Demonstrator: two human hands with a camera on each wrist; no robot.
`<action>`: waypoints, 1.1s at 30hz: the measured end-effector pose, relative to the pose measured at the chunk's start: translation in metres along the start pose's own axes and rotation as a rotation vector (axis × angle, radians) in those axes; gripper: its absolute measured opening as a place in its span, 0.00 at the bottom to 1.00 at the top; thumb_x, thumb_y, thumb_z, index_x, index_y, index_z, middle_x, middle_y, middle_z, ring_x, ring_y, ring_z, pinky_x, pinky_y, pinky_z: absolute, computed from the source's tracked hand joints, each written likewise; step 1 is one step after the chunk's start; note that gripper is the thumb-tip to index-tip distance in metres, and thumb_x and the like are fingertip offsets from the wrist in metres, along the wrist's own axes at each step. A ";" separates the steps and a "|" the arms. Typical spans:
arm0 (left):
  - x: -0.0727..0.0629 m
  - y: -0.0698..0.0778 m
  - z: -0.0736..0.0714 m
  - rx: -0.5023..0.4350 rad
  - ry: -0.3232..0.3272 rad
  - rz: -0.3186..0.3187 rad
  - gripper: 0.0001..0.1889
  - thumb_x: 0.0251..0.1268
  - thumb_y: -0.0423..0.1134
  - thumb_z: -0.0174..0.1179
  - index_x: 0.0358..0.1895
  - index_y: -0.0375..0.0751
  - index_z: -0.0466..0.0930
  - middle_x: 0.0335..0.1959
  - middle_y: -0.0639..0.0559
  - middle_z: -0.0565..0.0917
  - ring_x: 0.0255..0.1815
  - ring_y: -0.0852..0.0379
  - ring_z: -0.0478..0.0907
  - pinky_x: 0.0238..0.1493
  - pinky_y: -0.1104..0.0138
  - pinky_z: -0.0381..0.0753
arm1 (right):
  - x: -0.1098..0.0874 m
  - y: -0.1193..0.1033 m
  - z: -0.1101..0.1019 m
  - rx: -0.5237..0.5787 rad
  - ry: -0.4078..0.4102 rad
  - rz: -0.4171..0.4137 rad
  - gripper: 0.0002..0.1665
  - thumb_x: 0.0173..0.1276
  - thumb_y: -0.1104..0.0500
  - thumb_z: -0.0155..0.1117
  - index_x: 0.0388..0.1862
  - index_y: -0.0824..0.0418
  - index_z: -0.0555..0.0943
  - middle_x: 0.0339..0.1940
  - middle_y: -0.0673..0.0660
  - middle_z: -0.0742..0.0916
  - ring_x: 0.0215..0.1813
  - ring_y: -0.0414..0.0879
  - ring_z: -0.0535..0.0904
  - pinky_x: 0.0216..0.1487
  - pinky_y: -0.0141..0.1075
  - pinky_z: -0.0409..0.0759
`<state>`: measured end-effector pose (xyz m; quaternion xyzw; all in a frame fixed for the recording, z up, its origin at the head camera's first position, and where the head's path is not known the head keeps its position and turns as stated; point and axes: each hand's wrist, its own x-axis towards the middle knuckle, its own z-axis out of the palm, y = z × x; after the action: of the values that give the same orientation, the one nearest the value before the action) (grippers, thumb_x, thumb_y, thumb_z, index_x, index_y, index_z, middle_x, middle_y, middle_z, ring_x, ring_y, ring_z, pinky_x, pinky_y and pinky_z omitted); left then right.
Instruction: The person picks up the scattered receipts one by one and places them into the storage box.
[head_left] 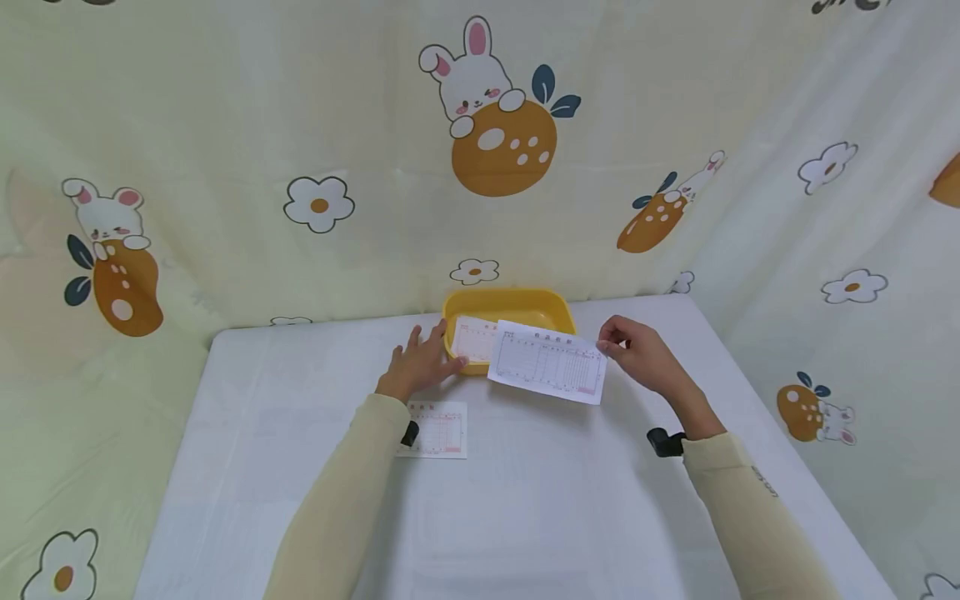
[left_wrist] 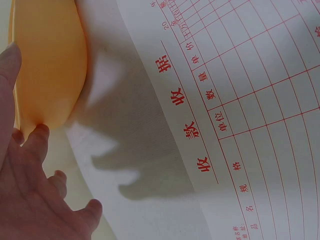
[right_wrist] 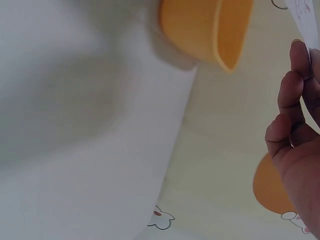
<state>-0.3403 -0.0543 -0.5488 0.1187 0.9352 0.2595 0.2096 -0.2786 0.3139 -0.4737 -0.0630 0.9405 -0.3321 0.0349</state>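
My right hand [head_left: 636, 352] pinches a printed receipt slip [head_left: 551, 362] by its right corner between thumb and forefinger. This slip hangs tilted over the front right part of a yellow plastic basin [head_left: 517, 302] and hides some of its rim. Inside the basin, at the left, leans a receipt slip with red print [head_left: 471, 337], partly covered by the held one. With fingers spread, my left hand [head_left: 422, 365] touches the basin's left side and front left corner. On the table beneath the left wrist lies a red-printed receipt slip [left_wrist: 240, 115], partly hidden by the forearm in the head view.
A white-covered table [head_left: 525, 508] carries everything. The basin stands at its back edge, against a curtain [head_left: 375, 125] printed with rabbits and flowers. Another stretch of curtain [head_left: 825, 208] runs along the right side. Dark camera straps [head_left: 666, 442] sit at the wrists.
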 end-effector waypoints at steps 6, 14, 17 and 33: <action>-0.001 0.000 0.001 -0.018 0.005 -0.005 0.49 0.79 0.64 0.57 0.90 0.49 0.42 0.88 0.45 0.53 0.89 0.40 0.37 0.83 0.38 0.40 | 0.024 -0.009 -0.019 -0.016 0.032 -0.017 0.04 0.82 0.65 0.61 0.51 0.66 0.79 0.47 0.64 0.85 0.47 0.58 0.76 0.44 0.43 0.78; 0.000 0.001 -0.001 -0.014 -0.002 -0.007 0.49 0.79 0.65 0.57 0.90 0.50 0.43 0.89 0.46 0.53 0.89 0.41 0.37 0.83 0.38 0.42 | 0.054 -0.026 -0.030 -0.003 0.055 -0.064 0.05 0.83 0.65 0.60 0.51 0.67 0.79 0.46 0.65 0.84 0.48 0.58 0.77 0.46 0.43 0.79; 0.000 0.001 -0.001 -0.014 -0.002 -0.005 0.49 0.79 0.65 0.57 0.90 0.50 0.43 0.89 0.46 0.53 0.89 0.41 0.37 0.83 0.38 0.42 | 0.066 -0.033 -0.030 -0.003 0.050 -0.061 0.06 0.84 0.64 0.60 0.52 0.67 0.78 0.47 0.65 0.84 0.50 0.59 0.77 0.49 0.45 0.79; 0.006 -0.003 0.003 0.004 0.025 0.009 0.50 0.78 0.66 0.58 0.90 0.50 0.43 0.88 0.49 0.55 0.89 0.40 0.38 0.83 0.36 0.43 | 0.102 -0.042 0.018 -0.062 -0.018 -0.084 0.03 0.83 0.67 0.59 0.49 0.67 0.78 0.43 0.64 0.83 0.47 0.59 0.76 0.51 0.47 0.79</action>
<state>-0.3443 -0.0537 -0.5549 0.1202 0.9377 0.2601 0.1967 -0.3739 0.2556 -0.4641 -0.1066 0.9465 -0.3034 0.0276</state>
